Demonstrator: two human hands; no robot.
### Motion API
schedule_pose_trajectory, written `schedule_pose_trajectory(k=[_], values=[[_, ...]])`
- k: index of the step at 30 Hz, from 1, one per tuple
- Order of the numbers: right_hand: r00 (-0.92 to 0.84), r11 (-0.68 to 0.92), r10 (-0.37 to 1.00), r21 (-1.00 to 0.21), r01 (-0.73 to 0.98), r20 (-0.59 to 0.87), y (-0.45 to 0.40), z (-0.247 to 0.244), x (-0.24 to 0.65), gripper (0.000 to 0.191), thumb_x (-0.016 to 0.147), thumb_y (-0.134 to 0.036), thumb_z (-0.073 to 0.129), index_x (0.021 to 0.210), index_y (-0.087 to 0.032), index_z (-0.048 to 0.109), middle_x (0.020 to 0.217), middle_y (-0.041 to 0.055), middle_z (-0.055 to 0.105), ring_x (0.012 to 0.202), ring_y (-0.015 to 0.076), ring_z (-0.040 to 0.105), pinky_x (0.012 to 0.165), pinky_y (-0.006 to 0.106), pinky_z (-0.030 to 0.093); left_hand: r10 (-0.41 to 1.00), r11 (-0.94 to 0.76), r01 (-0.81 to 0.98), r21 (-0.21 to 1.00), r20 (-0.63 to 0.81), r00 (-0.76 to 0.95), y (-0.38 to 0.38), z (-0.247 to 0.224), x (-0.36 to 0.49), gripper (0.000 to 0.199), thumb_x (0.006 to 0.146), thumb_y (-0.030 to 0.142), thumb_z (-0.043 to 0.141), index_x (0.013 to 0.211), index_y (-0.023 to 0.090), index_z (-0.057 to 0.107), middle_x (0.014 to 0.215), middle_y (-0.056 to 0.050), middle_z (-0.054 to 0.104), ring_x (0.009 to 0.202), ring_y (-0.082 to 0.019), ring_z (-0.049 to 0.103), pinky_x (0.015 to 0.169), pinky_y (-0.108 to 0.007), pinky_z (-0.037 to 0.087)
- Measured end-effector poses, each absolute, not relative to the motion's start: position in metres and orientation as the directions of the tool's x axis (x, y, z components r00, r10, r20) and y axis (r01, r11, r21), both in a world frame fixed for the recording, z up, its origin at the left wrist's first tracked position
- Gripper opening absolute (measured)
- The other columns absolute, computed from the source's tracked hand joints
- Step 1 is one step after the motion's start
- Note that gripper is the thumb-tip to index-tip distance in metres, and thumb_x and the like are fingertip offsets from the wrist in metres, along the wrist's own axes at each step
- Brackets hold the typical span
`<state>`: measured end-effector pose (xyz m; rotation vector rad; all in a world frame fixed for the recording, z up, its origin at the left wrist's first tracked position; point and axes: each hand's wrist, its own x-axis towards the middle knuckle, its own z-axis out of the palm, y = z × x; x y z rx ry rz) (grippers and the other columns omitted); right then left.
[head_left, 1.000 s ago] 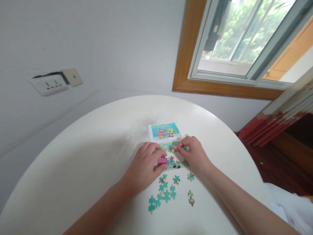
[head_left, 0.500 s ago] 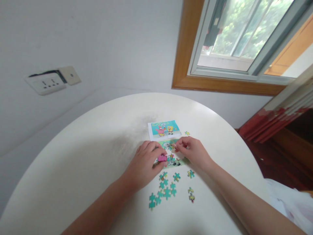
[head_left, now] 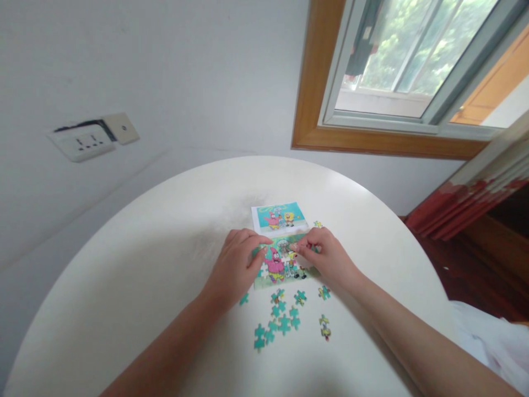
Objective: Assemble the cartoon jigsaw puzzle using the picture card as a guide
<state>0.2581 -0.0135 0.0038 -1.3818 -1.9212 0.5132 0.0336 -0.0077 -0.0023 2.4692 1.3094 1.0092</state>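
Observation:
A partly assembled jigsaw puzzle point(head_left: 275, 266) with cartoon characters lies on the white table, with white gaps among its pieces. My left hand point(head_left: 237, 264) rests over its upper left part, thumb and index finger apart and touching the pieces. Over the upper right part, my right hand point(head_left: 326, 255) pinches a small puzzle piece point(head_left: 293, 247), mostly hidden by the fingertips. Behind the puzzle lies a printed reference picture point(head_left: 281, 216) showing the same characters.
Several loose teal puzzle pieces point(head_left: 284, 324) lie in front of the puzzle. Yellowish pieces point(head_left: 324, 327) lie to their right, and one piece point(head_left: 317, 224) lies beside the picture. The round table point(head_left: 165, 237) stands against a wall with a socket point(head_left: 85, 141).
My left hand has shifted left and up, uncovering the pink character and a loose teal piece near the puzzle's lower left corner. My right hand stays nearly in place.

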Motion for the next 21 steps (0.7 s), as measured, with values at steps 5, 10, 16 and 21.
schedule_pose_trajectory(k=[5, 10, 16, 21], values=[[-0.208, 0.379, 0.923, -0.681, 0.626, 0.323, -0.015, 0.001, 0.255, 0.022, 0.085, -0.032, 0.065, 0.066, -0.023, 0.072, 0.069, 0.0003, 0.063, 0.079, 0.0176, 0.056, 0.080, 0.035, 0.037, 0.775, -0.627, 0.621, 0.470, 0.461, 0.433, -0.014, -0.003, 0.041, 0.023, 0.089, 0.017, 0.056, 0.108, 0.022, 0.068, 0.096, -0.004, 0.059, 0.097, -0.021, 0.050, 0.087, -0.034, 0.041], [-0.210, 0.389, 0.921, -0.722, 0.572, 0.329, -0.017, 0.003, 0.252, 0.018, 0.084, -0.031, 0.067, 0.069, -0.024, 0.073, 0.070, 0.0008, 0.062, 0.081, 0.0178, 0.055, 0.080, 0.035, 0.037, 0.785, -0.619, 0.604, 0.502, 0.420, 0.455, -0.017, -0.002, 0.046, 0.012, 0.084, 0.023, 0.067, 0.094, 0.025, 0.073, 0.094, -0.003, 0.057, 0.097, -0.021, 0.048, 0.087, -0.034, 0.039], [-0.226, 0.404, 0.915, -0.764, 0.503, 0.335, -0.022, 0.003, 0.248, 0.015, 0.084, -0.029, 0.067, 0.071, -0.024, 0.074, 0.070, 0.0003, 0.061, 0.080, 0.0169, 0.054, 0.079, 0.033, 0.038, 0.802, -0.597, 0.569, 0.566, 0.411, 0.434, -0.016, -0.004, 0.047, 0.004, 0.083, 0.024, 0.068, 0.085, 0.022, 0.072, 0.092, -0.003, 0.058, 0.094, -0.020, 0.049, 0.085, -0.034, 0.039], [-0.249, 0.424, 0.905, -0.771, 0.475, 0.344, -0.022, 0.005, 0.248, 0.023, 0.088, -0.032, 0.061, 0.070, -0.023, 0.073, 0.069, 0.0006, 0.060, 0.078, 0.0163, 0.054, 0.077, 0.032, 0.039, 0.810, -0.586, 0.530, 0.613, 0.419, 0.411, -0.013, -0.004, 0.043, 0.012, 0.088, 0.025, 0.059, 0.084, 0.022, 0.070, 0.092, -0.003, 0.059, 0.093, -0.020, 0.050, 0.085, -0.034, 0.039]])
